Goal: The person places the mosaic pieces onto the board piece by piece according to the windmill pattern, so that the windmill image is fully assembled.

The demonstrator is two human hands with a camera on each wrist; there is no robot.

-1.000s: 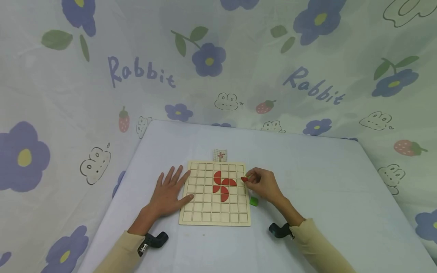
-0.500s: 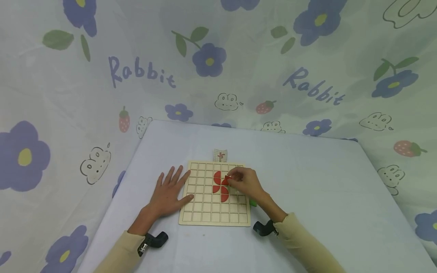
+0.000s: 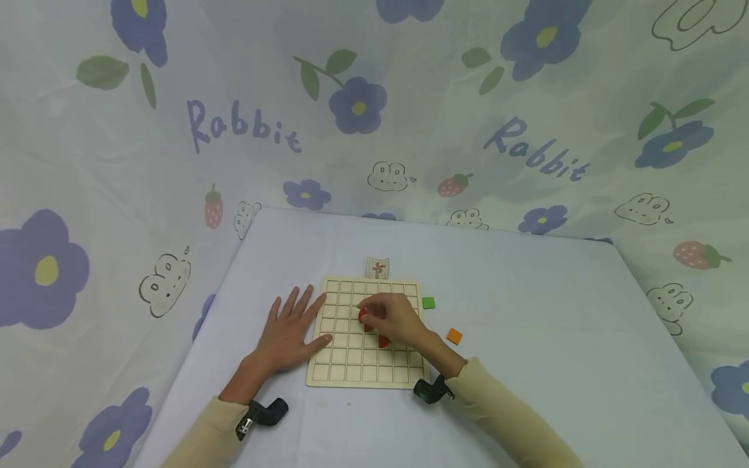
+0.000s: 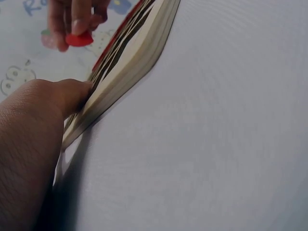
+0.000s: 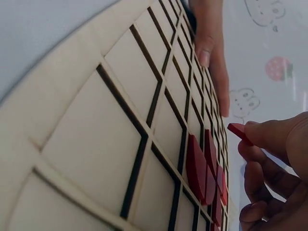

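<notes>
A wooden grid board (image 3: 316, 375) lies on the table, with several red pieces (image 5: 195, 171) set in its cells near the middle. My left hand (image 3: 289, 333) lies flat with fingers spread at the board's left side; its thumb and a fingertip touch that edge. Over the board, my right hand (image 3: 398, 318) pinches a red quarter-circle-like piece (image 5: 239, 133) between thumb and forefinger. That piece is apart from the board in the right wrist view. In the head view the right hand hides part of the red pattern.
Right of the board lie a green square tile (image 3: 429, 303) and an orange square tile (image 3: 454, 336). A small card (image 3: 377, 268) with a red pinwheel on a grid sits at the board's far edge. Patterned cloth (image 3: 386, 143) rises behind the white table (image 3: 526, 312).
My right hand has carried the red piece left, from the board's right edge to over the red pattern. The orange tile has come into sight. My left hand has stayed put.
</notes>
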